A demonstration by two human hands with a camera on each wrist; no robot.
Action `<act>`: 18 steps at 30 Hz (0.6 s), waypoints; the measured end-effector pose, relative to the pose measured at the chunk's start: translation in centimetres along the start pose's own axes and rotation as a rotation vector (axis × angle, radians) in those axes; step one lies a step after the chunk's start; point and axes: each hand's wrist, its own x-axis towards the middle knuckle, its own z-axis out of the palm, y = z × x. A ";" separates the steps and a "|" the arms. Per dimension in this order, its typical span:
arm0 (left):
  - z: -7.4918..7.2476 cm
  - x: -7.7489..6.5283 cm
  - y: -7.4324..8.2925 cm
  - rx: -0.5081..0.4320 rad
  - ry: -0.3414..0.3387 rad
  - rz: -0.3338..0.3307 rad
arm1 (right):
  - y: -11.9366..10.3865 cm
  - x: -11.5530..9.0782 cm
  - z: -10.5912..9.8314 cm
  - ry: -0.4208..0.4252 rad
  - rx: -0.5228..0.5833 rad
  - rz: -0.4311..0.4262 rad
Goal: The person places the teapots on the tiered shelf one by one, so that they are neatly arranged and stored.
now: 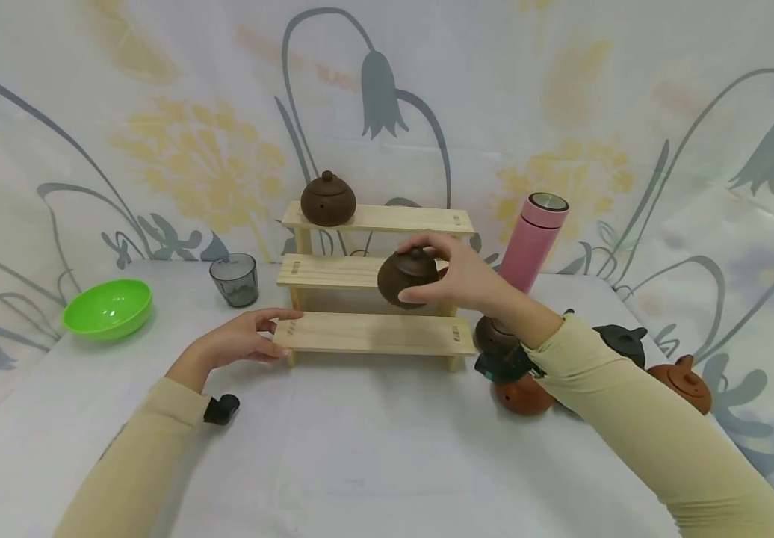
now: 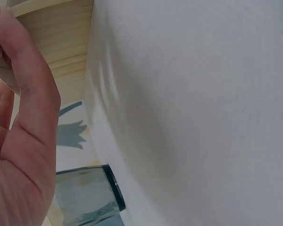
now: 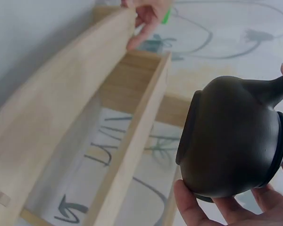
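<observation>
One dark teapot (image 1: 395,284): up in the right hand (image 1: 462,275), knob roughly skyward, in front of the middle board (image 1: 333,270) of the wooden stand (image 1: 373,334); can't tell if it's touching wood
Right fingers: curled round the belly, one fingertip by the spout (image 3: 269,90); pot sits between them, probably since a smooth round body grips best from the sides
Left hand (image 1: 242,340): thumb and fingers pinch the left end of the bottom board; my guess is it's steadying the stand
Brown teapot (image 1: 328,203): on the top board's left end; likely put there for display
Glass cup (image 1: 235,282) and green bowl (image 1: 101,329): left of the stand, well out of the pot's way
Pink bottle (image 1: 531,246): right side, partly behind the right arm; black teapot (image 1: 618,344) and orange teapot (image 1: 683,388) farther right
</observation>
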 end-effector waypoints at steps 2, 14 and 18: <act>0.0 0.0 0.0 -0.012 0.001 -0.010 | 0.0 1.0 -0.4 0.027 -0.014 0.007; 0.2 0.2 0.2 -0.047 -0.011 -0.016 | 1.0 6.3 -2.6 0.117 -0.037 0.000; 0.1 0.3 0.0 -0.040 -0.001 -0.019 | 1.5 7.5 -2.7 0.130 -0.024 0.020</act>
